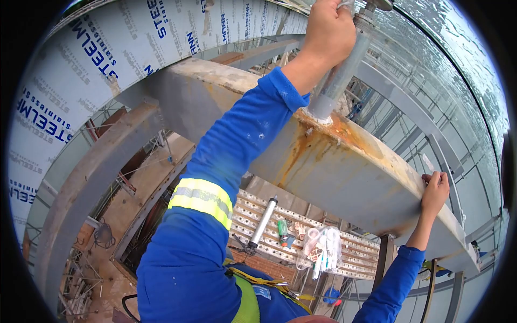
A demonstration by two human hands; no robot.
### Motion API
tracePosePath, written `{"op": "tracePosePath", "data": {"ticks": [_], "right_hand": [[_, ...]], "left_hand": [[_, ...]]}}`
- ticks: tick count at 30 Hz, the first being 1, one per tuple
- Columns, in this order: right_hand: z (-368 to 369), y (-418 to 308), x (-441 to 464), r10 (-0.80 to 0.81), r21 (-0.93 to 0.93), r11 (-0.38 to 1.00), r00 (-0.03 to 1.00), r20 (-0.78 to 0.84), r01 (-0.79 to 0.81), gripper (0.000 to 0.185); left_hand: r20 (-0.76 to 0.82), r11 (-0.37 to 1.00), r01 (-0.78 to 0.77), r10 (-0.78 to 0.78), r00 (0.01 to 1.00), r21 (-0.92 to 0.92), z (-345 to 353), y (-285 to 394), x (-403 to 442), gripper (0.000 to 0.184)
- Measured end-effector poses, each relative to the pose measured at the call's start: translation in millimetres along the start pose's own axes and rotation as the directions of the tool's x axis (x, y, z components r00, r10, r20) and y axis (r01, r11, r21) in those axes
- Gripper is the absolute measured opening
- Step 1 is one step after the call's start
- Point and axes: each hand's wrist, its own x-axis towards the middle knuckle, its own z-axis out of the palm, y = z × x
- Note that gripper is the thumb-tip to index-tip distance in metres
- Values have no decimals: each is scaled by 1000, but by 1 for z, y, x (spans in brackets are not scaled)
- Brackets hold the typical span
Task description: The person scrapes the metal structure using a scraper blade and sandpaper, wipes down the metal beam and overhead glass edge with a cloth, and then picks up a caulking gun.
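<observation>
My 2 hands are well apart, both raised on blue sleeves. My left hand (327,35) is beside the upper part of a grey post (339,78), its fingers curled inward. A pale, clear-looking scrap (346,4) shows at the fingertips, partly cut off by the edge of view; I cannot tell whether it is gripped. Right of this hand, a metal fitting (364,20) sits on top of the post.

My right hand (435,195) is on the upper edge of a grey beam (334,167), fingers bent; I cannot tell whether it clamps the edge or only rests there.

The post stands on this beam, its foot below my left hand and up and to the left of my right hand. A whitish ring (321,119) surrounds the foot. Orange-brown rust (301,148) stains the beam top beside it and runs down the near face.

Lower than both hands, slotted planking (245,204) carries 1 silver tube (264,222) with dark ends, 1 green bottle (283,230) and 1 clear bag (328,248) with white items inside. These lie to the left of my right hand.

Left of my left hand, curved sheeting (97,59) bears blue lettering. My left sleeve carries 1 reflective band (202,200). Right of my left hand, the glass (458,37) is wet.
</observation>
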Motion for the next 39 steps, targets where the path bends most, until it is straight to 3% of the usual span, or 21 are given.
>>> {"op": "tracePosePath", "data": {"ticks": [1, 5, 8, 11, 13, 14, 17, 18, 20, 22, 23, 25, 29, 31, 35, 38, 39], "right_hand": [[0, 0, 0, 1, -1, 1000, 1000, 1, -1, 31], [1, 1, 1, -3, -3, 1000, 1000, 3, 3, 30], [2, 2, 1, 1, -6, 1000, 1000, 0, -1, 30], [1, -2, 0, 5, -7, 1000, 1000, 2, -5, 30], [1, -2, 0, 12, 0, 1000, 1000, 7, -12, 30], [2, 0, 0, 13, 0, 1000, 1000, 4, -13, 30], [1, -1, 1, 14, -10, 1000, 1000, 1, -14, 30], [1, -1, 1, 14, -20, 1000, 1000, 2, -14, 30], [1, 1, 2, 13, -10, 1000, 1000, 0, -13, 30], [1, 3, 2, 7, -6, 1000, 1000, -1, -7, 29], [0, 3, 2, 6, -6, 1000, 1000, -3, -6, 29], [0, 5, 3, -3, -5, 1000, 1000, -8, 3, 29], [1, 8, 2, 9, 52, 999, 1000, -14, -8, 28], [0, 8, 2, -6, 52, 999, 1000, -16, 7, 28], [1, 11, 4, -18, 58, 998, 1000, -8, 19, 30], [4, 11, 4, -32, 25, 999, 999, -34, 33, 30], [4, 14, 5, -46, 20, 999, 999, -23, 46, 30]], "left_hand": [[15, 988, 35, -33, 999, -153, -2, 2, 1, 43], [25, 983, 23, -18, 1000, -182, 4, -7, 1, 41], [-34, 971, -191, 198, 980, 143, 21, -48, 3, 39], [-4, 938, -224, 233, 972, 265, 13, -30, 3, 39], [29, 986, 3, 2, 1000, -168, -2, 7, 0, 39], [28, 986, 5, -1, 1000, -168, -2, 6, 0, 39], [-15, 993, -34, 33, 999, -111, 2, -6, 2, 39], [4, 985, -85, 86, 996, 151, 3, -10, 4, 39], [33, 906, -134, 132, 991, 401, -1, -20, 7, 39], [176, 998, -34, 23, 984, 56, -28, -15, 13, 37], [168, 998, -30, 20, 986, 57, -33, -22, 10, 37], [122, 935, -80, 40, 992, 346, -44, -41, 3, 32], [28, 940, -82, 77, 997, 332, -98, -18, -37, 29], [-41, 977, 101, -95, 995, 190, -125, 0, -55, 31], [-190, 977, 211, -200, 961, 41, -156, -3, -74, 32], [-200, 943, 322, -332, 922, -83, -164, -8, -79, 48], [-98, 843, 348, -420, 902, -409, -159, -16, -81, 44]]}}
